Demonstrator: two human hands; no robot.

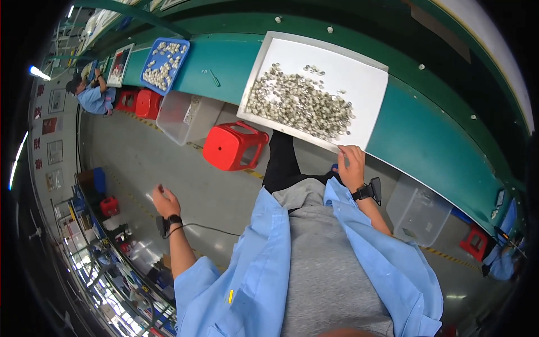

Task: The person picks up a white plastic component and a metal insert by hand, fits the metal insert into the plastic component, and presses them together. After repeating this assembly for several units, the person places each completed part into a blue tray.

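Head view, tray: white tray [349,60] of small silvery discs [303,104] sat toward 1 o'clock, near the green bench's [421,132] front edge.
Left grip: left hand [166,202] hung half-open toward 8 o'clock, seemingly empty.
Right grip: right hand [352,167], 3 o'clock, bent-fingered by the rim; any hold, I couldn't tell.
Spill risk: a bump there could have tipped discs floorward.
Wall writing: red characters [37,143] between 9 and 10 o'clock; no legible brand.
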